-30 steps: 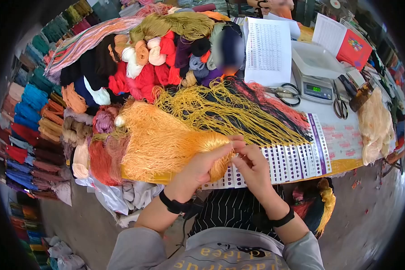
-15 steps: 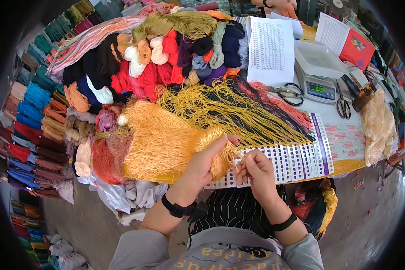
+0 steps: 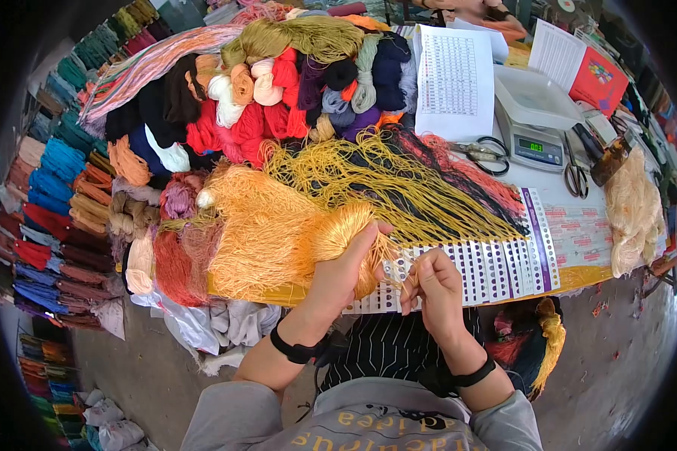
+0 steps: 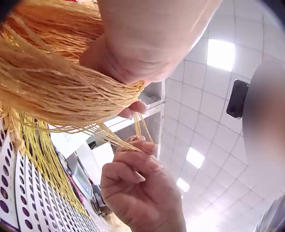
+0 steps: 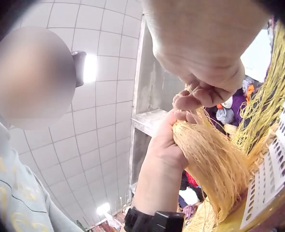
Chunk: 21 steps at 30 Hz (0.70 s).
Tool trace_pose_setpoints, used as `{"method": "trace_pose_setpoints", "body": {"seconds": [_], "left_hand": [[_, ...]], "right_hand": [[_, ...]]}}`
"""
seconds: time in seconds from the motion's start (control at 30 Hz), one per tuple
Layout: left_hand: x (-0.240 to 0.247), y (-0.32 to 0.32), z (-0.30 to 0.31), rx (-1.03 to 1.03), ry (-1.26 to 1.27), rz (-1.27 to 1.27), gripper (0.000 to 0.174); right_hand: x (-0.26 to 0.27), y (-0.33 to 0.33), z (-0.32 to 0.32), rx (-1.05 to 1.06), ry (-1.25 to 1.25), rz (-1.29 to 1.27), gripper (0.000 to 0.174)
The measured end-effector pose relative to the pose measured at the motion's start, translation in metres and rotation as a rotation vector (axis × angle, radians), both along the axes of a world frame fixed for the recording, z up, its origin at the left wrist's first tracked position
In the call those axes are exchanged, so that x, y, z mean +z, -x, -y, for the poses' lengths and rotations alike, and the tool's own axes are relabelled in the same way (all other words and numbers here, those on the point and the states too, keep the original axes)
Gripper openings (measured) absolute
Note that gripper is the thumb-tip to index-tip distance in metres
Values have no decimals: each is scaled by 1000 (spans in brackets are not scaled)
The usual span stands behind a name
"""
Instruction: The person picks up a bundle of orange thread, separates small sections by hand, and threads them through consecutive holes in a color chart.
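You sit at a table heaped with thread. Your left hand grips the gathered end of an orange thread bundle, with the fingers wrapped round it just above the near edge. The rest of the bundle fans out to your left across the heap. Your right hand is close beside the left, almost touching it. Its thumb and forefinger pinch a few thin strands that run out of the bundle's end. The left wrist view shows those strands stretched taut between the two hands, with the right hand's other fingers curled in.

Under your hands lies a long white sample card with rows of small coloured dots. Behind it spread loose yellow threads. Farther back are a pile of coloured skeins, a printed sheet, a small scale and scissors.

The step in hand appears to be drawing a few strands free of the bundle. As I judge it, the next move calls for a firm left-hand grip on the bundle's end so it does not loosen. It also calls for a light, straight pull from the right hand, so that only the pinched strands come away and the neighbouring ones do not snag.
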<state>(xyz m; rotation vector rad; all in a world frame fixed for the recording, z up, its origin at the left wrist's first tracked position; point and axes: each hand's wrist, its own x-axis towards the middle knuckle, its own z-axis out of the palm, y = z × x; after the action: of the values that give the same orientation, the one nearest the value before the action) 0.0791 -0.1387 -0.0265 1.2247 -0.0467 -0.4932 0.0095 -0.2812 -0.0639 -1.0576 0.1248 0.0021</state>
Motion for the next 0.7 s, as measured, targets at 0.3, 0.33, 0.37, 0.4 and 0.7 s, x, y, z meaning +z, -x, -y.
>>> {"method": "trace_pose_setpoints", "body": {"seconds": [0.3, 0.33, 0.37, 0.4, 0.7], "left_hand": [[1, 0, -2, -18, 69, -37, 26], [1, -1, -2, -19, 69, -36, 26], [0, -1, -3, -29, 93, -63, 26], [-2, -2, -4, -39, 116, -89, 26], [-9, -4, -4, -66, 295, -168, 28]], "right_hand": [[2, 1, -1, -11, 33, 13, 23], [2, 2, -1, -12, 37, 12, 23], [2, 2, -1, -14, 41, 12, 23], [2, 2, -1, -15, 41, 12, 23], [8, 5, -2, -30, 71, -9, 23]]}}
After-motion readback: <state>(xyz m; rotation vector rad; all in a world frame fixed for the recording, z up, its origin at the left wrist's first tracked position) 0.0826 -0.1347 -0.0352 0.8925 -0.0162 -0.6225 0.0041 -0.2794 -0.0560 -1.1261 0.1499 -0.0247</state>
